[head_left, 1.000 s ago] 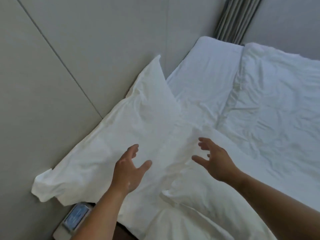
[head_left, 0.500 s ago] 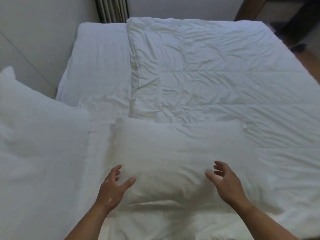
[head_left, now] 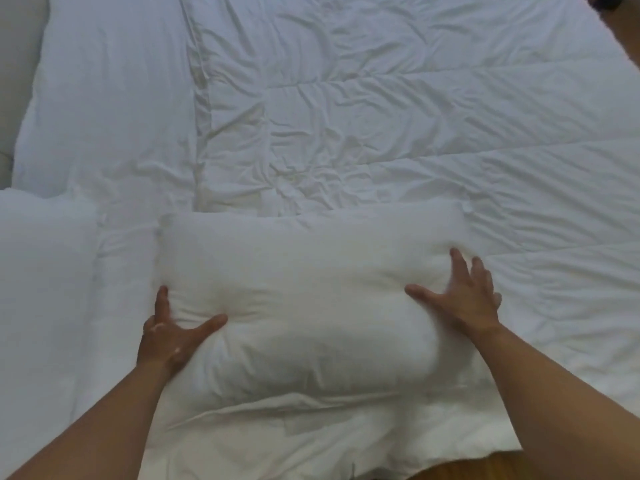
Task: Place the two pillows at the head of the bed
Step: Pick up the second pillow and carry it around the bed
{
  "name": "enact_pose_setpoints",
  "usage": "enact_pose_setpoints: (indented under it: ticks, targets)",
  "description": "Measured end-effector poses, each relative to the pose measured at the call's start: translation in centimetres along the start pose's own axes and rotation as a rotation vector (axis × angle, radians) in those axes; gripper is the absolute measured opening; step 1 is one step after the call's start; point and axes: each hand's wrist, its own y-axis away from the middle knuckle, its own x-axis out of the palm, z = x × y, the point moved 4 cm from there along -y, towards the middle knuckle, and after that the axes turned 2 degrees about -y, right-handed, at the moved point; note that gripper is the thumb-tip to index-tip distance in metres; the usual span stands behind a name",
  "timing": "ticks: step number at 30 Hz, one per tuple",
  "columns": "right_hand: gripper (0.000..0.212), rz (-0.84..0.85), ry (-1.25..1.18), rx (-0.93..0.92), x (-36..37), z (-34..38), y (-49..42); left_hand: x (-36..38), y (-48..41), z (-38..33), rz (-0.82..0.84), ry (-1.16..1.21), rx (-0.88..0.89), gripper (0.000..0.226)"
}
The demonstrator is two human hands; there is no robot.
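A white pillow [head_left: 304,299] lies crosswise on the near side of the bed, on top of the duvet. My left hand [head_left: 173,336] clasps its left end, thumb pressed into the top and fingers along the side. My right hand [head_left: 464,299] is over its right end, thumb on top and fingers spread across the edge, slightly blurred. A second white pillow [head_left: 41,278] lies at the left edge of the view, apart from the first, at the bed's head end.
A rumpled white duvet [head_left: 415,116] covers most of the bed. A strip of bare white sheet [head_left: 104,98] runs along the left. A grey wall [head_left: 14,81] shows at far left, and wooden floor [head_left: 460,469] below the near edge of the bed.
The view swung from the pillow by the wall to the one on the duvet. Both hands moved forward from hovering above this pillow onto its two ends.
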Motion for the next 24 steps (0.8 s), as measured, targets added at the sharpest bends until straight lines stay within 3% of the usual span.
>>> enact_pose_setpoints:
  ticks: [6,9,13,18,24]
  targets:
    - [0.151,0.055,-0.168,0.187,0.0,-1.6,-3.7,1.6,0.1,-0.3,-0.008,0.002,-0.038,0.146]
    - [0.156,0.091,-0.178,0.182,0.2,-1.4,-4.5,1.8,1.4,-1.0,-0.037,0.024,-0.034,0.142]
    - [0.141,0.038,-0.256,0.112,-0.2,-0.7,-3.9,2.0,3.8,-2.6,-0.104,0.095,0.002,0.133]
    - [0.108,-0.020,-0.392,0.016,-1.1,-0.9,-1.0,1.3,6.8,-4.8,-0.164,0.176,0.065,0.101]
    - [0.078,-0.094,-0.543,-0.037,-3.8,-1.4,4.7,-1.0,12.2,-8.1,-0.201,0.216,0.219,0.090]
